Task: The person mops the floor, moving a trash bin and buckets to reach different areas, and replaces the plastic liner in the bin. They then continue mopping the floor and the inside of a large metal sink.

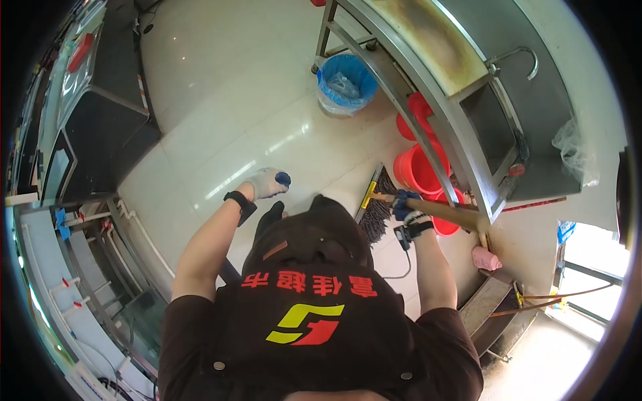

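Observation:
My right hand, in a white and blue glove, is wrapped round the wooden handle of a mop. The mop's dark grey strands hang from a yellow clamp and rest on the floor beside my apron. Its pale handle runs off to the right, past the red buckets. My left hand, in a matching glove, hangs over the tiled floor with its fingers curled in. Nothing shows in it. Both wrists wear black bands, and a cable trails from the right one.
Several red buckets stand under a steel sink bench on the right. A bin lined with a blue bag is by its leg. A pink bottle sits near the wall. Dark cabinets and glass tanks line the left.

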Demonstrator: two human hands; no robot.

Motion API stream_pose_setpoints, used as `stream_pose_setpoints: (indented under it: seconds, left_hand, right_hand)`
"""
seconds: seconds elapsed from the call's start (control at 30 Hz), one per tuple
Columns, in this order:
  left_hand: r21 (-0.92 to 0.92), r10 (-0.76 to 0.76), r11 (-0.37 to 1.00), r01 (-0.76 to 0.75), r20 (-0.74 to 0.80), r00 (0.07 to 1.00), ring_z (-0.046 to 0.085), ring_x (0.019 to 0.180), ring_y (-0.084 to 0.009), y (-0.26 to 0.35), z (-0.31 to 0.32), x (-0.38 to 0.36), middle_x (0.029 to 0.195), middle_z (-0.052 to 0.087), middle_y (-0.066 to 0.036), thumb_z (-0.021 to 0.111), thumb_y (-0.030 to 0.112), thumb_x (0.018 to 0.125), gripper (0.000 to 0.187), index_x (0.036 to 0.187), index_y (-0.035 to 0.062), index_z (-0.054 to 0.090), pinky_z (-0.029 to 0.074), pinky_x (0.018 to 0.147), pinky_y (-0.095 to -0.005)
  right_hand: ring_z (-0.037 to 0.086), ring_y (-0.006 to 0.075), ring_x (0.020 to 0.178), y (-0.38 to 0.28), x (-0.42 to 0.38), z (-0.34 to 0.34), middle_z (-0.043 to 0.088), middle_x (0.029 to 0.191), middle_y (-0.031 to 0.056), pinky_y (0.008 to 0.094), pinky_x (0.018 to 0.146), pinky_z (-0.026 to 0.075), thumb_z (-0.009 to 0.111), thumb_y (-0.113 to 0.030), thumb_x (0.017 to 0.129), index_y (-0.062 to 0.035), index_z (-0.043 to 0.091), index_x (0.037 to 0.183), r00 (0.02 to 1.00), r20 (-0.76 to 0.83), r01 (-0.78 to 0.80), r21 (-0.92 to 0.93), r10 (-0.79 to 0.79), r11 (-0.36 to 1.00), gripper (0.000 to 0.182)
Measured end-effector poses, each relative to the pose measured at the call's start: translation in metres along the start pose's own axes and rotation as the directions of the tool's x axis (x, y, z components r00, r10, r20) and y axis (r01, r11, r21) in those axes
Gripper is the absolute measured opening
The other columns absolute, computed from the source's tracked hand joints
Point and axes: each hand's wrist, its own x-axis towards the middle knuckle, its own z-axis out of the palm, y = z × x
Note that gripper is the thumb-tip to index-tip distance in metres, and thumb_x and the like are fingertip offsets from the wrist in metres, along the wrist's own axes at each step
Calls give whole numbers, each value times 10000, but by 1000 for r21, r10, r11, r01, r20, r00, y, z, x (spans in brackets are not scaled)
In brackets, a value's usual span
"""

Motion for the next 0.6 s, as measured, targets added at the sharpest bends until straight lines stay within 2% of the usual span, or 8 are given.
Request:
stream_pose_setpoints:
  seconds: [0.07,0.1,0.2,0.27,0.37,0.4,0.43,0.6]
  left_hand:
    - [-504,-64,862,48,-14,998,625,643,-144,-38,-11,51,794,659,-62,579,160,830,205,992,53,643,495,566,-259]
    - [-502,-67,863,52,-11,998,625,643,-144,-46,-20,72,794,659,-62,579,160,830,205,992,53,643,495,566,-259]
    - [-861,-311,458,223,80,947,618,609,-174,-65,-48,132,774,652,-87,567,234,865,181,949,91,639,507,534,-283]
    - [-887,-367,393,242,90,926,620,586,-182,-68,-68,167,757,652,-98,577,229,854,173,933,86,633,503,511,-289]
    - [-916,-463,284,282,127,877,611,519,-196,-68,-100,230,698,649,-106,587,279,840,207,902,85,618,500,484,-301]
    - [-909,-469,277,311,154,870,611,527,-196,-66,-111,255,710,650,-104,577,294,848,218,903,87,616,499,486,-301]
    - [-905,-473,259,338,186,861,611,534,-196,-62,-117,277,722,651,-103,568,308,856,230,904,89,613,499,489,-300]
    - [-908,-453,198,369,249,856,624,595,-202,-51,-129,401,771,649,-105,565,373,868,300,931,83,608,521,527,-302]
  right_hand:
    - [496,125,500,-25,3,5,479,560,-2,253,490,446,508,-164,839,-97,503,709,994,103,34,-121,-22,992,147]
    - [499,125,501,-34,6,10,484,557,-1,259,493,446,508,-167,844,-101,507,702,993,109,67,-195,-47,978,156]
    - [504,120,502,-40,6,35,501,564,-6,252,491,445,502,-180,861,-119,522,696,998,68,20,-141,-10,990,177]
    - [559,79,600,-56,14,41,574,676,-11,221,556,483,619,-131,804,-93,568,792,975,167,-151,30,144,988,65]
    - [548,95,571,-73,17,42,572,668,1,250,545,481,601,-189,835,-97,537,797,978,194,140,-378,-70,915,119]
    - [505,104,527,-83,23,51,533,624,1,262,490,432,530,-234,880,-101,500,750,964,110,-224,-156,242,962,188]
    - [471,115,495,-83,12,63,492,589,-2,269,446,378,471,-252,912,-98,468,729,947,91,-293,-140,307,946,239]
    - [421,68,420,-89,-25,94,445,589,-18,214,355,345,484,-271,915,100,451,1095,985,-173,-28,-213,-10,977,413]
